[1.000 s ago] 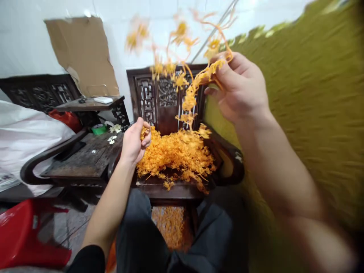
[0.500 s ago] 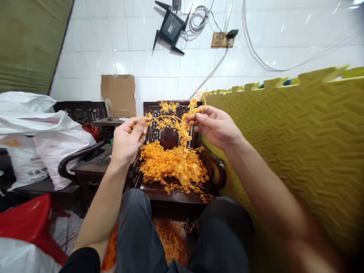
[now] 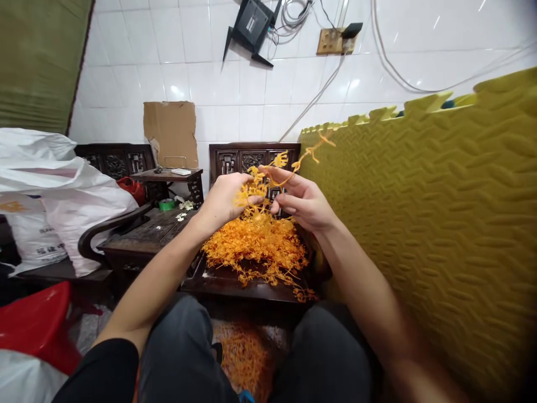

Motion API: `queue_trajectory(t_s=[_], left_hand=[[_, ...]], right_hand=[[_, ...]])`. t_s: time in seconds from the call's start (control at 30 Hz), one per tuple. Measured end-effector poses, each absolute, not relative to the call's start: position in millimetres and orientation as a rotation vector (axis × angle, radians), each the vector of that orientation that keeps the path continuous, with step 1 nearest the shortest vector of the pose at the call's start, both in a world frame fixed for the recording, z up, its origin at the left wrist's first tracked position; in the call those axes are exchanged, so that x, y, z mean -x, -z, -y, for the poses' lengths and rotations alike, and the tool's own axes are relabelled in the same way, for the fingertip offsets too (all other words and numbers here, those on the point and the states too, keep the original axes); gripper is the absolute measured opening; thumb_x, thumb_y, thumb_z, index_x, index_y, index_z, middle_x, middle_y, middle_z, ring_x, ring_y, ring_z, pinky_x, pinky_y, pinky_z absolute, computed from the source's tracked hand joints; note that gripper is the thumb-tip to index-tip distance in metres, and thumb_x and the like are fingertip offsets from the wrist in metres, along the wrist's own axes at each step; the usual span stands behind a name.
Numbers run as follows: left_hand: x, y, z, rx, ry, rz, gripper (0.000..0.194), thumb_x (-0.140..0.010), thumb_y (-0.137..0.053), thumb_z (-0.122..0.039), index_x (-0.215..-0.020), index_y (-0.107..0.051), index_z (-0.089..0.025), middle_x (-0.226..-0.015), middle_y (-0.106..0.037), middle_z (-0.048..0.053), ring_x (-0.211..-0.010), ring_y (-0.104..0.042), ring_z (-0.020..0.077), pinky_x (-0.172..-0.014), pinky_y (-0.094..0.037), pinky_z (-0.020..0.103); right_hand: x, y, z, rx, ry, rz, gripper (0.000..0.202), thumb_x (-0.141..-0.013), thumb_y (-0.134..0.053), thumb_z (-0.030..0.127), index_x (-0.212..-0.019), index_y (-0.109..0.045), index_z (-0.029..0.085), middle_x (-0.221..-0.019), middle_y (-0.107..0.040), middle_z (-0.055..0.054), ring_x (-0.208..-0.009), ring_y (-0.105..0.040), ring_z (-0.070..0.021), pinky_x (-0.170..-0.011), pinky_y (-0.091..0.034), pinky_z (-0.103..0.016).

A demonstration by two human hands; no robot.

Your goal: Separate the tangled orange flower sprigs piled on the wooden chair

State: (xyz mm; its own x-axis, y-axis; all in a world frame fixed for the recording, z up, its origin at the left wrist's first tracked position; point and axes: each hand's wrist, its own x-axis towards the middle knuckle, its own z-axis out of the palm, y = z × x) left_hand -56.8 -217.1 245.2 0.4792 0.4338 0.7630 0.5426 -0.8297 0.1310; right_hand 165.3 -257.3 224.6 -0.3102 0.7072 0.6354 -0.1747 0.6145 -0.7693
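Observation:
My left hand [image 3: 229, 198] is closed on an orange-yellow plastic sprig [image 3: 255, 193], whose small branches hang below its fingers. Close beside it on the right, my right hand [image 3: 304, 202] has its fingers apart around a thin stem of the sprig. One end of that stem sticks up to the right above the hand. Beneath both hands, a heap of similar orange sprigs [image 3: 260, 243] lies on the seat of a dark carved wooden chair [image 3: 235, 288].
A yellow foam mat [image 3: 411, 184] stands along the right side. On the left are white sacks [image 3: 79, 196], a red stool [image 3: 37, 319] and a side table with green tape [image 3: 166, 205]. More orange pieces [image 3: 245, 358] lie on the floor between my knees.
My left hand has moved right, close to my right hand, and the sprig is now bunched at the left hand. The right hand's fingers have opened somewhat, and the view has shifted slightly.

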Motion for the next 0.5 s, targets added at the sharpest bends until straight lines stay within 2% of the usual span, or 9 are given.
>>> queue_trajectory(t_s=[0.07,0.13,0.2,0.27,0.33,0.4,0.5], left_hand=[[53.7,-242.1,209.7,2.596,1.093,0.973,0.042,-0.085,-0.08,-0.045,-0.113,-0.078,-0.014,-0.105,-0.079,0.014,-0.092,-0.072,0.0274,-0.082,-0.053,0.039],[47.7,-237.7,204.9,2.588,1.023,1.077,0.04,-0.084,-0.081,-0.041,-0.113,-0.079,-0.013,-0.104,-0.08,0.014,-0.092,-0.072,0.0288,-0.082,-0.053,0.039],[40.3,-231.4,198.8,2.635,1.101,1.153,0.038,-0.088,-0.077,-0.044,-0.112,-0.08,-0.015,-0.106,-0.081,0.014,-0.093,-0.074,0.0282,-0.083,-0.053,0.039],[33.0,-223.1,188.3,2.707,1.244,1.235,0.039,-0.092,-0.071,-0.052,-0.106,-0.082,-0.017,-0.105,-0.082,0.012,-0.095,-0.076,0.0272,-0.085,-0.054,0.038],[26.5,-213.7,172.3,2.745,1.336,1.285,0.041,-0.092,-0.071,-0.055,-0.105,-0.083,-0.019,-0.108,-0.083,0.011,-0.099,-0.077,0.0279,-0.089,-0.055,0.039],[20.8,-206.1,151.9,2.747,1.345,1.272,0.042,-0.089,-0.076,-0.052,-0.113,-0.082,-0.019,-0.114,-0.082,0.012,-0.105,-0.076,0.0299,-0.095,-0.055,0.042],[14.1,-206.4,119.6,2.759,1.396,1.294,0.054,-0.082,-0.082,-0.053,-0.122,-0.08,-0.017,-0.113,-0.082,0.014,-0.104,-0.076,0.031,-0.094,-0.056,0.043]], right_hand=[[-170.1,-218.5,244.2,0.392,-0.969,1.649,0.065,-0.079,-0.082,0.023,-0.14,-0.067,0.039,-0.17,-0.041,-0.003,-0.075,-0.074,-0.0125,-0.038,-0.024,-0.024],[-173.0,-213.3,228.7,0.353,-1.01,1.591,0.065,-0.077,-0.084,0.023,-0.138,-0.069,0.041,-0.172,-0.038,0.0,-0.084,-0.075,-0.0142,-0.038,-0.019,-0.022],[-174.0,-207.3,210.7,0.339,-1.065,1.494,0.057,-0.076,-0.087,0.024,-0.129,-0.074,0.039,-0.166,-0.047,-0.001,-0.088,-0.075,-0.0137,-0.039,-0.02,-0.02],[-173.2,-199.0,191.2,0.351,-1.126,1.364,0.043,-0.074,-0.09,0.026,-0.116,-0.08,0.032,-0.144,-0.067,-0.004,-0.083,-0.073,-0.0115,-0.04,-0.022,-0.017],[-171.9,-188.9,172.2,0.371,-1.18,1.239,0.036,-0.069,-0.094,0.03,-0.103,-0.081,0.025,-0.112,-0.078,-0.005,-0.073,-0.07,-0.009,-0.039,-0.023,-0.015],[-171.6,-179.4,155.1,0.381,-1.229,1.166,0.038,-0.065,-0.097,0.032,-0.097,-0.079,0.022,-0.09,-0.077,-0.002,-0.064,-0.065,-0.0073,-0.039,-0.023,-0.014],[-174.4,-173.8,133.2,0.373,-1.238,1.149,0.04,-0.065,-0.096,0.035,-0.097,-0.075,0.022,-0.078,-0.073,0.003,-0.048,-0.055,-0.0032,-0.036,-0.019,-0.015]])
